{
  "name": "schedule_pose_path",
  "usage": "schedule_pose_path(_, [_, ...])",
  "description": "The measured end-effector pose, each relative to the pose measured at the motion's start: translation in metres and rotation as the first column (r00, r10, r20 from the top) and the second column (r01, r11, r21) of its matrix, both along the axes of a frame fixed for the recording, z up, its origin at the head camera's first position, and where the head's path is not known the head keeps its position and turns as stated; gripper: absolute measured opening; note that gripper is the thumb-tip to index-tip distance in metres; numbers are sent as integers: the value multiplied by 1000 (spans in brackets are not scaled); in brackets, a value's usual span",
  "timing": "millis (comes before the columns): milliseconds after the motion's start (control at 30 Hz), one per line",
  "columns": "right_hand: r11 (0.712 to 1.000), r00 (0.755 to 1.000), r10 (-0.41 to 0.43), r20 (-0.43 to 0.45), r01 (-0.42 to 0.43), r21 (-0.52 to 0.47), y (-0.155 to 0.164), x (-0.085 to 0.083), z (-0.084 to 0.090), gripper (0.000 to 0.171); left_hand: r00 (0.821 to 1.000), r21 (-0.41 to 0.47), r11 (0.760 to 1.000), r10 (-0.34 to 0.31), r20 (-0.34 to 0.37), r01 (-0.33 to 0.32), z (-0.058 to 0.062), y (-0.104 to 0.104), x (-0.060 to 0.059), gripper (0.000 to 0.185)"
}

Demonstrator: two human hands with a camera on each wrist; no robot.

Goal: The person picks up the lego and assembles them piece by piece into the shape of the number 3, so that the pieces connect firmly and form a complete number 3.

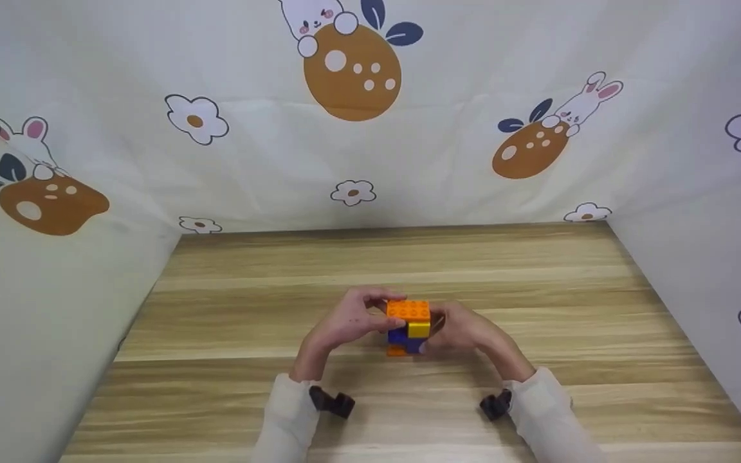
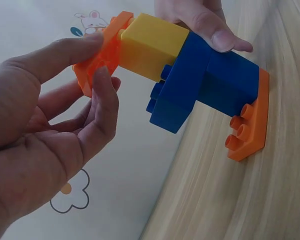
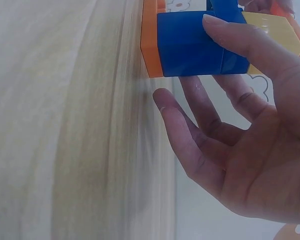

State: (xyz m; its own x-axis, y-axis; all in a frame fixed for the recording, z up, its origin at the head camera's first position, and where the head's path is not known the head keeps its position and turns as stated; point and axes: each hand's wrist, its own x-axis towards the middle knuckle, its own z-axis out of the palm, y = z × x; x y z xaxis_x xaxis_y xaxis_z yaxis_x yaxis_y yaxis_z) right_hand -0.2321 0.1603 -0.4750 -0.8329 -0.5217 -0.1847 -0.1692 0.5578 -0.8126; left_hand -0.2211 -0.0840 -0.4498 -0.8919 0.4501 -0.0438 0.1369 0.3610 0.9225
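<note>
White sleeves [image 1: 287,411] lead to the left hand [image 1: 345,319] and right hand [image 1: 464,328], both pinching the brick stack [image 1: 408,328] on the counter [image 1: 229,308]

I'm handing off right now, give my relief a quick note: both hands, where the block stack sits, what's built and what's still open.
Left hand: fingers and thumb pinch the top orange plate of the block stack.
Right hand: thumb on the blue blocks, steadying the stack from the other side.
Stack: stands near the middle of the wooden table, its bottom orange plate on the wood.
Done: orange base, blue blocks, a yellow block and the orange top are stacked.
Left: cannot tell whether the top plate is fully seated; no loose blocks in view.
</note>
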Motion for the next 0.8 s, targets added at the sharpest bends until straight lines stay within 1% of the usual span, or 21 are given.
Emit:
schedule_pose_path(167, [1000, 1000, 7, -9, -7, 4, -1, 0, -1, 48, 1000, 28, 999, 16, 19, -16, -1, -1, 2, 40])
schedule_pose_path(233, [1000, 1000, 8, -12, -8, 5, -1, 0, -1, 47, 1000, 34, 999, 19, 11, -20, -1, 0, 3, 38])
schedule_pose_path(300, [1000, 1000, 10, -13, -10, 6, 0, 1, -2, 47, 1000, 32, 999, 25, 18, -25, -1, 2, 4, 37])
schedule_pose_path(467, [1000, 1000, 4, 9, -4, -14, 4, 2, -3, 49, 999, 28, 999, 15, 29, -15, -1, 7, 4, 36])
schedule_pose_path(633, [999, 1000, 16, 20, -15, -51, 2, -1, -2, 50, 999, 13, 999, 45, -12, -45, 2, 7, 3, 31])
schedule_pose_path(700, [999, 1000, 13, 22, -12, -42, 2, -2, -2, 51, 998, -1, 999, 49, -28, -49, 4, 8, 3, 30])
schedule_pose_path(800, [1000, 1000, 7, 25, -6, -26, 0, -3, -2, 50, 998, -15, 998, 53, -32, -53, 5, 7, 4, 30])
